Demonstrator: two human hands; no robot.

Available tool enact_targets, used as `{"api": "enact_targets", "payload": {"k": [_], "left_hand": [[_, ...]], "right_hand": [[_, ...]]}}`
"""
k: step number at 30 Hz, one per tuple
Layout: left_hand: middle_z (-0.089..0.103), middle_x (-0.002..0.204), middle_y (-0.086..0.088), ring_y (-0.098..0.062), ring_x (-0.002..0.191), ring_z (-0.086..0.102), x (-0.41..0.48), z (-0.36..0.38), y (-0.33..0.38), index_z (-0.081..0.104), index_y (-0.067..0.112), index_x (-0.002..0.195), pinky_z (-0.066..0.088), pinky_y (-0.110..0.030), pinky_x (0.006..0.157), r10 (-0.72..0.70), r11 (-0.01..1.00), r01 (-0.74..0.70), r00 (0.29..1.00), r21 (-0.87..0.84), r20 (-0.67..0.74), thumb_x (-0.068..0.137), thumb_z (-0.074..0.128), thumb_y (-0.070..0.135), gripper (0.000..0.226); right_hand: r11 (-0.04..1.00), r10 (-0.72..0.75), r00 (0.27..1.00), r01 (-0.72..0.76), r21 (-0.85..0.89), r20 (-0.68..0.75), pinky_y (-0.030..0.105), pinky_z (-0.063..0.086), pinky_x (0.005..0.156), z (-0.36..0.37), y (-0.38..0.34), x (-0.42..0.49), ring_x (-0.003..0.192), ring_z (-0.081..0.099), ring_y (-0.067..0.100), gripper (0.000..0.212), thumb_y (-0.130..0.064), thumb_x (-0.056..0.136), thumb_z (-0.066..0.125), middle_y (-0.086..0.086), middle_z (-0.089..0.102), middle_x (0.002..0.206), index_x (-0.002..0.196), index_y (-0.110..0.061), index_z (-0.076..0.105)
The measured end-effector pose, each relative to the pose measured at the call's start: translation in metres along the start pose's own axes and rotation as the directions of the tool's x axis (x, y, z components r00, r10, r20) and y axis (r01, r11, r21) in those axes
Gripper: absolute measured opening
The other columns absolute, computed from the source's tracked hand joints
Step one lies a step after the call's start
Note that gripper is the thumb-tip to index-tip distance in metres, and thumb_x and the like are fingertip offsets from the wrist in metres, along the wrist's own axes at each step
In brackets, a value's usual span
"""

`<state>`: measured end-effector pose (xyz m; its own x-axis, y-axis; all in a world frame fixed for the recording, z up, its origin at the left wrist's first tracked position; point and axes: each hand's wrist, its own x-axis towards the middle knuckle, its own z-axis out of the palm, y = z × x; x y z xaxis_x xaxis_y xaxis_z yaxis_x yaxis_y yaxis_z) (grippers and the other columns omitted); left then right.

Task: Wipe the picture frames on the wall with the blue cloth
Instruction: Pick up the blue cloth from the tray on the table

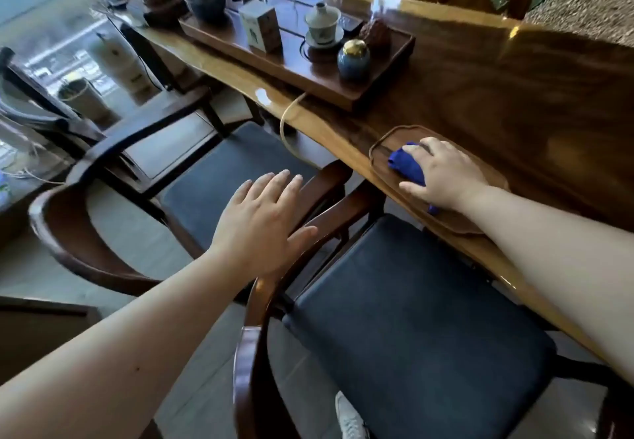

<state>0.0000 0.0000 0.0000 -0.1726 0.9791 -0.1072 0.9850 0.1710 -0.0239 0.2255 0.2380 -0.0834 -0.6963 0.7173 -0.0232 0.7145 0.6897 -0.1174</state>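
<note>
There is just one camera, worn on the person's head, and it looks forward and down from above, tilted so the long wooden table (497, 88) runs from the upper left of the frame to the lower right. It is close: both bare arms reach in from the bottom edge, and the near chair (411, 328) fills the lower middle. A window (41, 26) sits far off in the upper left.
</note>
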Motion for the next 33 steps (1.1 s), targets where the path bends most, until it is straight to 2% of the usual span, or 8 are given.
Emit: {"api": "enact_targets", "payload": {"k": [7,12,15,17,22,25,29,33], "left_hand": [[0.031,0.155,-0.007,-0.026,0.143,0.024,0.02,0.028,-0.012,0.022,0.019,0.148,0.023,-0.046,0.117,0.004,1.0,-0.004,1.0,0.014,-0.013,0.087,0.034,0.068,0.079],[0.032,0.155,-0.007,-0.026,0.142,0.026,0.023,0.04,-0.018,0.023,0.02,0.147,0.025,-0.047,0.116,-0.012,1.0,0.012,1.0,0.006,0.005,0.088,0.034,0.067,0.077],[0.032,0.155,-0.007,-0.026,0.142,0.026,0.019,0.04,-0.022,0.023,0.02,0.147,0.025,-0.046,0.116,-0.018,1.0,0.018,1.0,0.009,0.002,0.088,0.034,0.067,0.076],[0.033,0.154,-0.006,-0.025,0.142,0.027,0.01,0.036,-0.03,0.023,0.02,0.147,0.026,-0.045,0.115,-0.038,0.999,0.038,0.999,0.023,-0.009,0.088,0.035,0.067,0.076],[0.033,0.154,-0.007,-0.025,0.142,0.027,-0.024,0.015,-0.063,0.023,0.019,0.148,0.026,-0.044,0.115,-0.111,0.992,0.113,0.993,0.056,-0.03,0.086,0.029,0.068,0.079],[0.035,0.153,-0.009,-0.026,0.141,0.027,-0.056,-0.006,-0.091,0.026,0.015,0.147,0.025,-0.044,0.114,-0.162,0.983,0.166,0.985,0.075,-0.065,0.086,0.035,0.065,0.08],[0.036,0.152,-0.009,-0.027,0.141,0.029,-0.111,-0.044,-0.13,0.027,0.015,0.147,0.026,-0.045,0.114,-0.245,0.958,0.26,0.961,0.117,-0.13,0.086,0.039,0.065,0.08],[0.041,0.149,-0.011,-0.029,0.138,0.033,-0.159,-0.081,-0.161,0.033,0.013,0.145,0.029,-0.047,0.113,-0.278,0.941,0.307,0.941,0.144,-0.19,0.085,0.038,0.063,0.078]], "right_hand": [[0.987,0.158,0.976,-0.16,-0.003,0.149,0.05,0.037,0.098,0.041,0.013,0.023,0.124,0.038,0.04,0.074,-0.061,0.084,0.048,0.022,0.034,0.142,0.144,-0.024,0.024],[0.986,0.15,0.989,-0.151,-0.077,-0.013,0.049,0.047,0.079,0.05,0.008,0.021,0.096,0.05,0.039,0.054,-0.045,0.09,0.05,0.024,0.051,0.112,0.135,-0.019,0.039],[0.984,0.168,0.986,-0.167,-0.064,0.017,0.046,0.05,0.07,0.044,0.001,0.022,0.085,0.051,0.035,0.05,-0.031,0.087,0.056,0.021,0.05,0.101,0.133,-0.017,0.041],[0.985,0.171,0.985,-0.17,-0.034,0.024,0.043,0.047,0.067,0.035,-0.008,0.021,0.085,0.053,0.035,0.048,-0.028,0.086,0.057,0.018,0.051,0.1,0.13,-0.017,0.043],[0.997,0.002,0.998,0.004,0.078,-0.069,0.047,0.05,0.067,0.005,-0.064,0.019,0.092,0.055,0.037,0.048,-0.027,0.082,0.06,0.016,0.055,0.103,0.128,-0.019,0.05],[0.98,-0.123,0.982,0.142,0.139,-0.142,0.047,0.05,0.07,-0.022,-0.126,0.022,0.096,0.055,0.036,0.05,-0.027,0.081,0.062,0.014,0.057,0.105,0.129,-0.021,0.052],[0.925,-0.324,0.917,0.359,0.123,-0.233,0.046,0.05,0.072,-0.066,-0.224,0.022,0.095,0.056,0.035,0.052,-0.026,0.08,0.063,0.013,0.057,0.105,0.13,-0.02,0.05],[0.866,-0.439,0.836,0.491,0.092,-0.328,0.043,0.05,0.064,-0.107,-0.307,0.016,0.089,0.057,0.035,0.053,-0.026,0.08,0.062,0.012,0.058,0.106,0.131,-0.02,0.05]]}}
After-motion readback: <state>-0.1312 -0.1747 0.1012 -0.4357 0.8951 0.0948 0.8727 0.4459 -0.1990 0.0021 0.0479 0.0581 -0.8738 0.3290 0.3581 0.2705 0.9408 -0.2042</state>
